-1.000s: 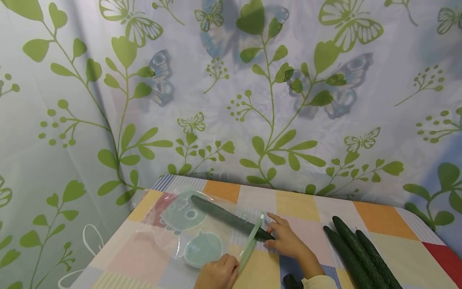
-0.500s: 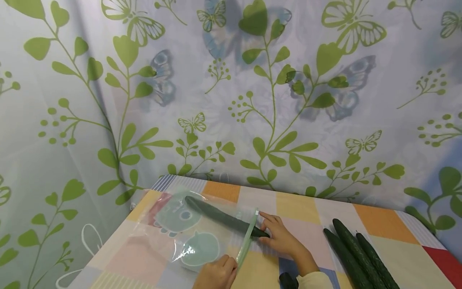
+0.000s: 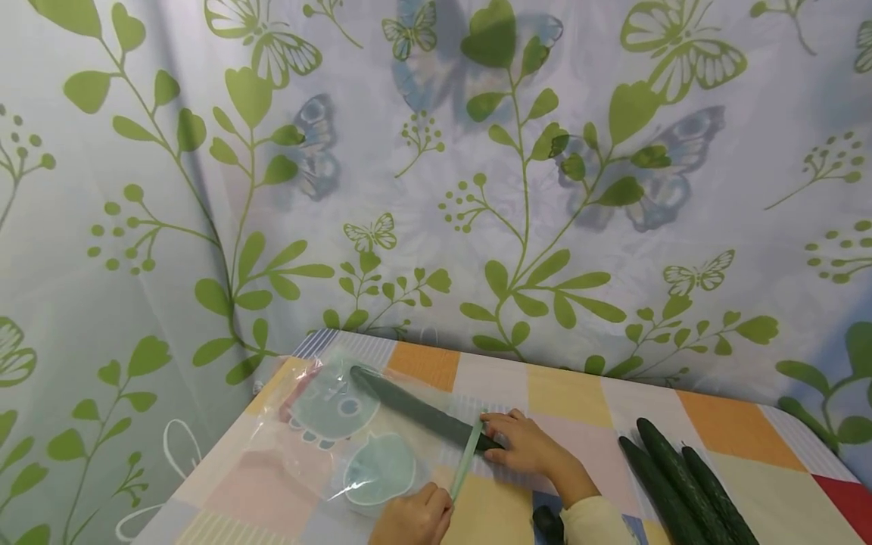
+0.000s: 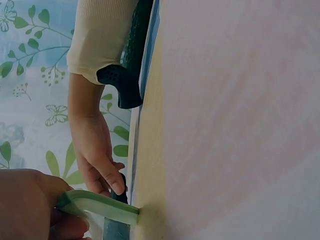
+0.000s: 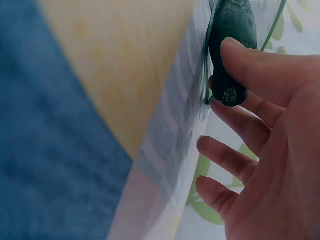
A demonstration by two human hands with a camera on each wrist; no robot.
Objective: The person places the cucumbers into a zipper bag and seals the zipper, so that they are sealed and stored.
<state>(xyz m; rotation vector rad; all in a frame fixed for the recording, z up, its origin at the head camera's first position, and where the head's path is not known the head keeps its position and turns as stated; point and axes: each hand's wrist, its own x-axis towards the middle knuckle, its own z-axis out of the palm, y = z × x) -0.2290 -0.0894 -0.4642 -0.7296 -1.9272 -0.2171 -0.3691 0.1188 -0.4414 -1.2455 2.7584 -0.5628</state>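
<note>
A dark green cucumber [image 3: 422, 412] lies mostly inside a clear zip bag [image 3: 293, 446] printed with pale green cartoon shapes. Its near end [image 5: 232, 75] sticks out past the bag's green zip edge [image 3: 466, 462]. My left hand [image 3: 414, 516] pinches the near part of that edge, as the left wrist view also shows with the green strip [image 4: 102, 204]. My right hand [image 3: 527, 446] holds the cucumber's protruding end, thumb on one side and index finger on the other, while its other fingers spread loosely. In the head view its fingertips overlap the far end of the zip edge.
Three more cucumbers [image 3: 684, 484] lie side by side to the right on the patchwork tablecloth [image 3: 565, 393]. A black strap-like piece [image 3: 547, 522] sits by the right cuff. A leaf-and-butterfly curtain [image 3: 436, 189] hangs behind the table.
The cucumber has slid farther left into the bag, with less of it outside the zip edge. My right hand has followed it left; the left hand keeps its hold. The view has shifted slightly.
</note>
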